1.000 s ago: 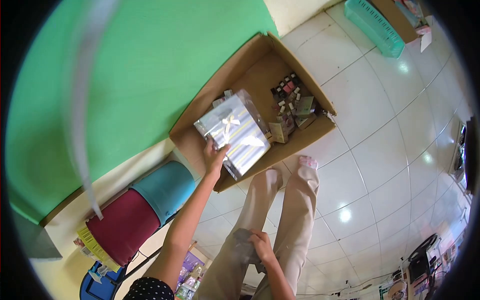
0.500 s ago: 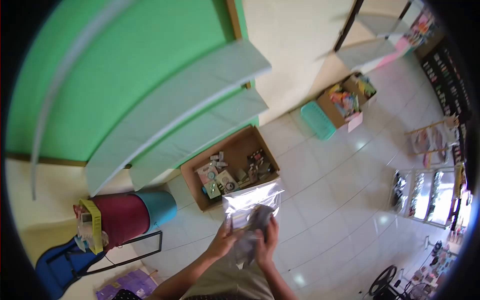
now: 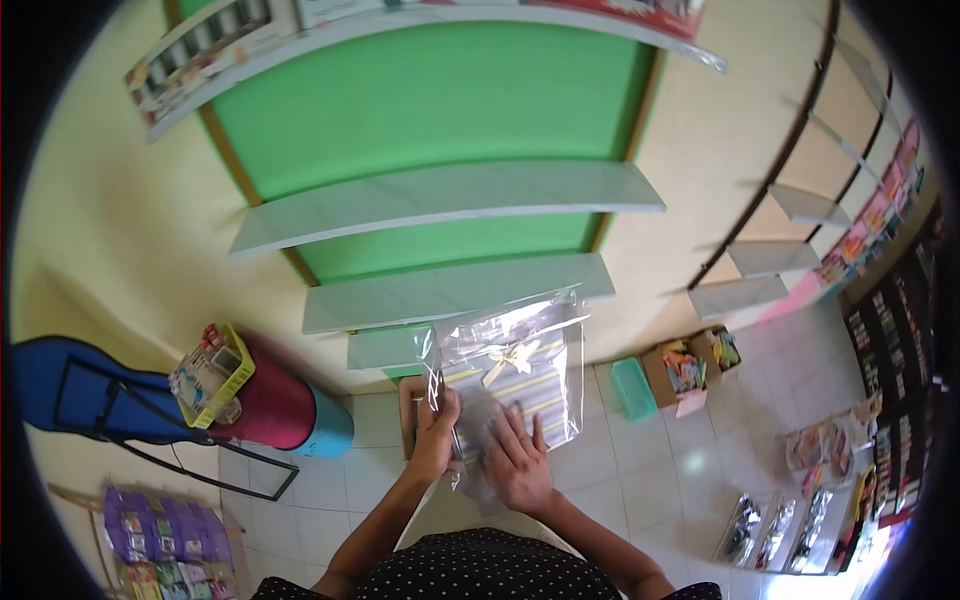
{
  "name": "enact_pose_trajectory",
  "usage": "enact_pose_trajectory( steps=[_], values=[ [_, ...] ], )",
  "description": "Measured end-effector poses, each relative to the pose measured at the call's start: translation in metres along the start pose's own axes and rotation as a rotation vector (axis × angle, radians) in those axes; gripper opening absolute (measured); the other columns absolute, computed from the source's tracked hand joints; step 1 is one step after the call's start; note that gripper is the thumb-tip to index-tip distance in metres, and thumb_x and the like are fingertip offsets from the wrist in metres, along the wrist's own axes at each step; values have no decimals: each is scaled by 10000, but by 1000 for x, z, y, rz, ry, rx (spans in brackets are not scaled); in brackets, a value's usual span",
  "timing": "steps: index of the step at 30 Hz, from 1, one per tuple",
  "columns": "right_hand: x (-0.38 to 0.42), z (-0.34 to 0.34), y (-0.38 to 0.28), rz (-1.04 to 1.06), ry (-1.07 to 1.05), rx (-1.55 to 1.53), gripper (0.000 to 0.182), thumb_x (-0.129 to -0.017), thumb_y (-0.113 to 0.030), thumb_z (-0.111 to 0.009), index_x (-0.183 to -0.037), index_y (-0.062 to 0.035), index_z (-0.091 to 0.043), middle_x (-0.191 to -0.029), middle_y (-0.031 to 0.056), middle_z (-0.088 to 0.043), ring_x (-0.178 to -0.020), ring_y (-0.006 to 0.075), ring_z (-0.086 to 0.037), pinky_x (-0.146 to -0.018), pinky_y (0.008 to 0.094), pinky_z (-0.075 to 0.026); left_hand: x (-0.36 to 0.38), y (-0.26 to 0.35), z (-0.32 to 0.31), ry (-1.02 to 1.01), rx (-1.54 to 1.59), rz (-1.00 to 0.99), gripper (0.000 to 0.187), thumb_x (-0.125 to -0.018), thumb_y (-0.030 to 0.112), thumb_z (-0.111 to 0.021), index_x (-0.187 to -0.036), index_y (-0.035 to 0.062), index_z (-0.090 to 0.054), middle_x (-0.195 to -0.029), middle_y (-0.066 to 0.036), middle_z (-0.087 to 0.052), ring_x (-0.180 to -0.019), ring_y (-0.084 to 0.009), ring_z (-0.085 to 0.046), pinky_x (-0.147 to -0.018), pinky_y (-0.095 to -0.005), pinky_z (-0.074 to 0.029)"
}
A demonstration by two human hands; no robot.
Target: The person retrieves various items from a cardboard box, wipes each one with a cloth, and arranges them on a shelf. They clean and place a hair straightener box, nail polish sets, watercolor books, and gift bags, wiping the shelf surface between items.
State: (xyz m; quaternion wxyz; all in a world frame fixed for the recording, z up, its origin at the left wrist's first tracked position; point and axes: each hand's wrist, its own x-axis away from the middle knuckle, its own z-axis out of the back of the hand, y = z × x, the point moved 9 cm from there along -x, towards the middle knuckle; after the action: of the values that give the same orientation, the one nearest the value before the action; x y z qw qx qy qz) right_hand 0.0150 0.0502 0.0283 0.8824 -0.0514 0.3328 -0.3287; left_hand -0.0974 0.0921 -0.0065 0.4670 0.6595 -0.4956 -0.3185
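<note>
A flat package (image 3: 545, 395), grey with yellow stripes and a cream bow (image 3: 510, 360), is inside a clear plastic bag (image 3: 575, 330). My left hand (image 3: 433, 437) grips the package by its left edge, thumb on the front. Across the lower front lies my right hand (image 3: 520, 465), pressing a bunched grey cloth (image 3: 483, 430) against the plastic. The cloth is blurred and partly covered by the fingers. Much of the package's lower edge is hidden behind my hands.
Marbled shelves (image 3: 450, 200) are mounted ahead on a green panel. Behind the package a cardboard box (image 3: 408, 400) is mostly covered. Floor level holds a turquoise basket (image 3: 632, 388), boxes of goods (image 3: 682, 370), and a maroon bin (image 3: 270, 400) with a yellow basket (image 3: 235, 375).
My view has lifted from the floor box toward the shelves. The package has turned so its striped front and bow face me, and my right hand now lies across it.
</note>
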Motion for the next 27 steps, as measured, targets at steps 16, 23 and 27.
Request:
enact_pose_trajectory(
  steps=[16, 23, 27],
  values=[
    [-75, -10, -27, 23, -45, -28, 287, -722, -147, -492, -937, 43, -507, -1285, 219, -259, -1207, 353, -231, -944, 551, -120, -19, 73, 57, 127, -8, -266, 190, -867, 253, -429, -831, 68, -407, -642, 58, -303, -583, -29, -274, -510, -191, -252],
    [-101, -21, -35, -17, 48, -122, 317, -725, -90, -470, -994, 77, -468, -1260, 248, -271, -1174, 444, -219, -940, 555, -133, -20, 87, 76, 206, -238, -107, 318, -859, 241, -429, -1053, -11, -421, -825, -16, -453, -721, -76, -416, -650, -223, -369],
    [-94, -40, -73, 263, 12, -77, 259, -693, -76, -497, -947, -64, -547, -1229, 126, -384, -1145, 296, -342, -885, 485, -264, -31, 118, 97, 152, -118, -367, 344, -857, 214, -431, -1112, -15, -400, -846, -13, -463, -767, -85, -424, -698, -241, -372]
  ],
)
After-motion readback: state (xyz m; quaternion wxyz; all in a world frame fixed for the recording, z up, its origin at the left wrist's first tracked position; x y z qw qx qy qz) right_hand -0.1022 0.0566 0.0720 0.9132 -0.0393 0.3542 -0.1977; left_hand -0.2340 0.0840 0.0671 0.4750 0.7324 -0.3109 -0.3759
